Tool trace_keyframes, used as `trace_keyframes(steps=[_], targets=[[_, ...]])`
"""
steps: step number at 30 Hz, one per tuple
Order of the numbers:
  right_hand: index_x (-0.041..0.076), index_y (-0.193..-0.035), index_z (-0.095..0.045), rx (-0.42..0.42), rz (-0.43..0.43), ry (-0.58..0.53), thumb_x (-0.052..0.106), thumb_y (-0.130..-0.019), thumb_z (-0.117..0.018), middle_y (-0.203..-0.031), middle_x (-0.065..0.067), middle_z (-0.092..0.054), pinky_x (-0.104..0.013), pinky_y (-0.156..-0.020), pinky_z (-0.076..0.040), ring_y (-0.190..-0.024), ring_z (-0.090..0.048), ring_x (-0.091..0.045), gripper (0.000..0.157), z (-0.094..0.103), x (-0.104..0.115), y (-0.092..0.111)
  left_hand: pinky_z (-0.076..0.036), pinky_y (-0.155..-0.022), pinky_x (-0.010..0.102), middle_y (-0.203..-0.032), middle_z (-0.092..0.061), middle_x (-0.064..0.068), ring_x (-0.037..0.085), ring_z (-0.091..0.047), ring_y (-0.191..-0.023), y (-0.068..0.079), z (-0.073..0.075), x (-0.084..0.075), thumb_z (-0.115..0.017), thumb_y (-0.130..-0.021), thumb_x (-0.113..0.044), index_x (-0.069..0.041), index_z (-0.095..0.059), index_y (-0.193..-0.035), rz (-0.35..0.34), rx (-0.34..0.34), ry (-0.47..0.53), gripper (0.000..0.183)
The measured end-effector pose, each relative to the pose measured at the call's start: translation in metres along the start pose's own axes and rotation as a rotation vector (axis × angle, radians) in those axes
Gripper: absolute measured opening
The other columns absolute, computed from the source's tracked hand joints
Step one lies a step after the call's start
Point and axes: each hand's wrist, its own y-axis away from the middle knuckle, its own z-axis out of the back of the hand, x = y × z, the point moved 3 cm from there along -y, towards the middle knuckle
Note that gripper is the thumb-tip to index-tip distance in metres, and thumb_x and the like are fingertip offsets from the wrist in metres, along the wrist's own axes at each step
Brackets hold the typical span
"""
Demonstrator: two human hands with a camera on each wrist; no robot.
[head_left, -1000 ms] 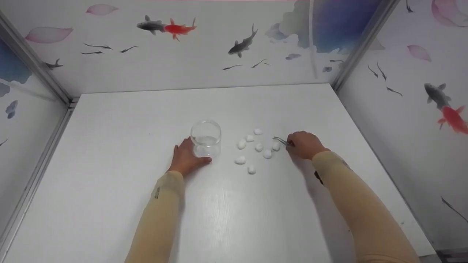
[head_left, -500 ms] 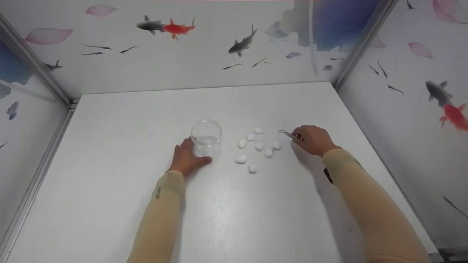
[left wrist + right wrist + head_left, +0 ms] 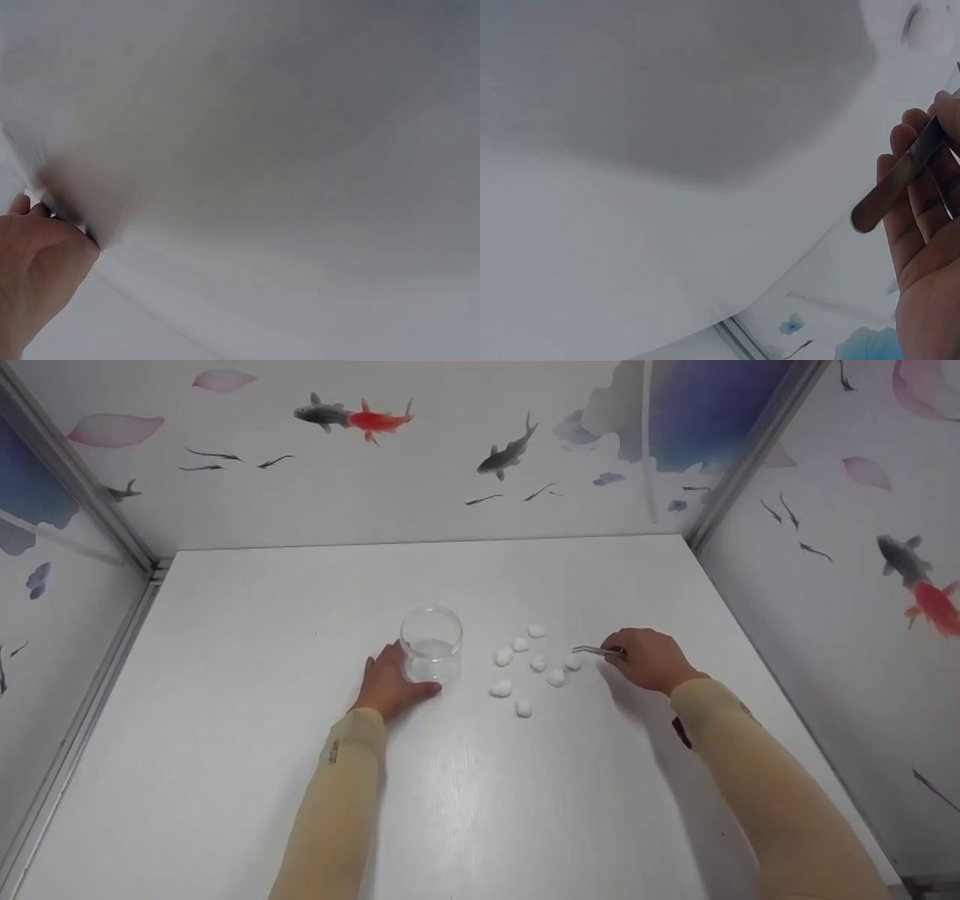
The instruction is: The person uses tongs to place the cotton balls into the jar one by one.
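My left hand [image 3: 386, 686] holds a clear, round-mouthed jar [image 3: 432, 652] from its left side on the white table, thumb in front and fingers behind. In the left wrist view, part of the left hand [image 3: 45, 262] shows at the lower left edge. To the right of the jar lie several white cotton balls [image 3: 538, 663], loosely scattered. My right hand [image 3: 651, 660] pinches metal tweezers [image 3: 596, 651], whose bent tips point left, near the rightmost cotton ball [image 3: 573, 662]. The tweezers' tips hold nothing. The right wrist view shows the tweezers' rounded end [image 3: 870, 214] across the fingers.
The white tabletop [image 3: 450, 795] has walls at the back, left and right. Koi and petals are printed on the back wall [image 3: 420, 495] and the right wall [image 3: 825, 600]. Metal frame posts [image 3: 724, 472] stand in the corners.
The right hand has shifted to the right with the tweezers. During the last half second their tips have come down toward the rightmost cotton ball. The left hand stays on the jar.
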Motion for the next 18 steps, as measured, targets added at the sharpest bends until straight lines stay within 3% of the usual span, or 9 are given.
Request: trace_keyframes(steps=[10, 18], targets=[[0.012, -0.103, -0.078, -0.062, 0.071, 0.021, 0.014, -0.092, -0.072, -0.09, 0.001, -0.069, -0.043, -0.072, -0.056, -0.081, -0.065, -0.02, 0.013, 0.0028, -0.0007, 0.008, 0.006, -0.122, 0.039, -0.158, -0.033, 0.016, 0.028, -0.021, -0.148, -0.0008, 0.0009, -0.0009, -0.086, -0.073, -0.05, -0.005, -0.023, -0.157, -0.011, -0.011, -0.012, 0.113], [0.012, -0.104, -0.079, -0.117, 0.166, 0.087, 0.009, -0.087, -0.077, -0.091, -0.001, -0.07, -0.043, -0.068, -0.058, -0.08, -0.067, -0.022, 0.017, -0.0024, -0.001, 0.0095, 0.008, -0.122, 0.038, -0.161, -0.028, 0.014, 0.028, -0.014, -0.15, 0.0016, -0.0003, -0.0011, -0.084, -0.075, -0.051, -0.006, -0.02, -0.158, 0.013, 0.017, -0.009, 0.114]])
